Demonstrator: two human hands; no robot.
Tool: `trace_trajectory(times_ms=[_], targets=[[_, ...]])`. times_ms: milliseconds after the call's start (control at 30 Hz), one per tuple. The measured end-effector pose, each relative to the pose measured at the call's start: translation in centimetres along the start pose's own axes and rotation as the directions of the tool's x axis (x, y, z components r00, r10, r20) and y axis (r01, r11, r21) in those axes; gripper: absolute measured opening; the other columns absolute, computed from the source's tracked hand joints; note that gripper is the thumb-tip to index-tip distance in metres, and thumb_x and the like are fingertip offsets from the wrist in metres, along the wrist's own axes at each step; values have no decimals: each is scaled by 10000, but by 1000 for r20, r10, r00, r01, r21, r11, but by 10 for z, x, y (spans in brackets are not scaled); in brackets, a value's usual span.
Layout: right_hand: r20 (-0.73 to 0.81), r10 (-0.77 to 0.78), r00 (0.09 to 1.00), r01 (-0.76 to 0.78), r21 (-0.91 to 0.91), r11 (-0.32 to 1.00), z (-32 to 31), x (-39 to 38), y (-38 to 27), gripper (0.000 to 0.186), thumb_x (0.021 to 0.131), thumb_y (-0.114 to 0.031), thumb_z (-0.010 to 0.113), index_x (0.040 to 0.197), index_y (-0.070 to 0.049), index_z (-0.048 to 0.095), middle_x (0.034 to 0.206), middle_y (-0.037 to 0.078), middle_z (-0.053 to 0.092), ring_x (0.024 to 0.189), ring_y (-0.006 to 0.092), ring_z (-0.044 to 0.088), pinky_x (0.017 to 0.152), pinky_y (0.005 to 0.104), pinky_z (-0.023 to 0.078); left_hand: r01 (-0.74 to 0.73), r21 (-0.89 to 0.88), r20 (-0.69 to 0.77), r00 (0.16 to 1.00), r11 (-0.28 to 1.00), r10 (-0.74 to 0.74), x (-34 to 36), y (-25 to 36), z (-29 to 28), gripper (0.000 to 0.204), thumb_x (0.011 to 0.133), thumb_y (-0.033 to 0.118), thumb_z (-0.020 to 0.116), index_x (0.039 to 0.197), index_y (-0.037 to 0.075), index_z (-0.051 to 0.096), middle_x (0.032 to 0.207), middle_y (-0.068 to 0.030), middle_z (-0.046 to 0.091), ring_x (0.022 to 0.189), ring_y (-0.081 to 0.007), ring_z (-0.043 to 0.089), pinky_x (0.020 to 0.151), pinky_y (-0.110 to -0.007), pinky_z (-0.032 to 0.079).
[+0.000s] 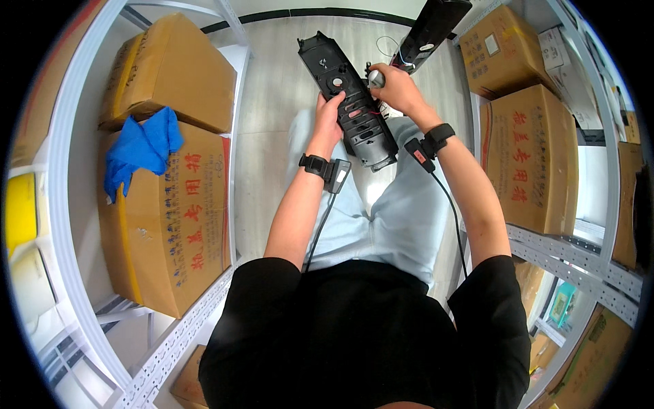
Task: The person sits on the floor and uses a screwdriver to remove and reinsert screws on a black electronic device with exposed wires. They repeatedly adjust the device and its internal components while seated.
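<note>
A long black plastic housing with slots and round holes rests across my knees, pointing away from me. My left hand grips its left edge near the middle. My right hand is closed around a small grey, rounded part held against the housing's right side, where thin red wires show. Both wrists wear black bands with small sensor boxes and cables. A second black elongated part lies on the floor beyond my right hand.
White metal shelving flanks me on both sides. On the left shelf stand cardboard boxes with a blue cloth draped on one. More cardboard boxes fill the right shelf. Pale wood-look floor runs ahead.
</note>
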State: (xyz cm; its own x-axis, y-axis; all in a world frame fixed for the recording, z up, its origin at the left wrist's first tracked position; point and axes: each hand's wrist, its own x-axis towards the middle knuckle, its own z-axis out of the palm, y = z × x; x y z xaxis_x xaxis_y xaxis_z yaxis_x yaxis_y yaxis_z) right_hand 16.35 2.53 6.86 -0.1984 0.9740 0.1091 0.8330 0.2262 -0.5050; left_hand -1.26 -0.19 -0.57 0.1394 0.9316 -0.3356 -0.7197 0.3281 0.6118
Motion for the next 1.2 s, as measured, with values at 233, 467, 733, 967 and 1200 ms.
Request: trace_trajectory(times_ms=[233, 467, 733, 967, 1200], targets=[[-4, 64, 998, -64, -8, 998, 17, 6, 7, 465, 726, -181, 702, 1165, -61, 607, 1025, 223, 659, 976, 372, 637, 855, 441, 509, -13, -22, 16, 1000, 1000, 13, 4, 20, -15, 341, 848, -32, 508, 1170, 62, 446, 1068, -171, 596, 881, -318, 654, 684, -441, 607], [19, 150, 988, -151, 188, 970, 17, 12, 32, 477, 726, -255, 751, 1144, -63, 624, 875, 206, 694, 849, 346, 686, 764, 393, 536, -173, -10, -77, 982, 985, 172, 3, 103, -9, 404, 767, -60, 507, 1132, 27, 358, 1020, -193, 531, 840, -343, 621, 716, -485, 596], [63, 193, 979, -203, 220, 954, 12, 10, 15, 439, 735, -273, 716, 1112, -62, 638, 875, 178, 694, 820, 300, 685, 761, 368, 523, -416, 34, -124, 901, 909, 416, 12, 264, -49, 292, 794, -21, 515, 1058, 20, 397, 956, -202, 576, 798, -352, 635, 696, -497, 586], [33, 170, 985, -173, 200, 964, 19, 15, 27, 447, 747, -260, 725, 1131, -53, 626, 890, 200, 690, 831, 323, 692, 751, 380, 526, -640, 277, -361, 622, 717, 695, 37, 376, -108, 290, 837, -4, 482, 1124, -34, 509, 945, -152, 594, 779, -318, 640, 653, -430, 566], [34, 196, 980, -198, 213, 957, 3, 20, 11, 438, 743, -224, 733, 1136, -58, 635, 868, 186, 696, 805, 295, 697, 747, 367, 526, -305, 795, -467, 243, 524, 850, 57, 416, -158, 467, 811, 85, 587, 1165, -176, 429, 1075, -331, 604, 914, -391, 653, 798, -437, 529]])
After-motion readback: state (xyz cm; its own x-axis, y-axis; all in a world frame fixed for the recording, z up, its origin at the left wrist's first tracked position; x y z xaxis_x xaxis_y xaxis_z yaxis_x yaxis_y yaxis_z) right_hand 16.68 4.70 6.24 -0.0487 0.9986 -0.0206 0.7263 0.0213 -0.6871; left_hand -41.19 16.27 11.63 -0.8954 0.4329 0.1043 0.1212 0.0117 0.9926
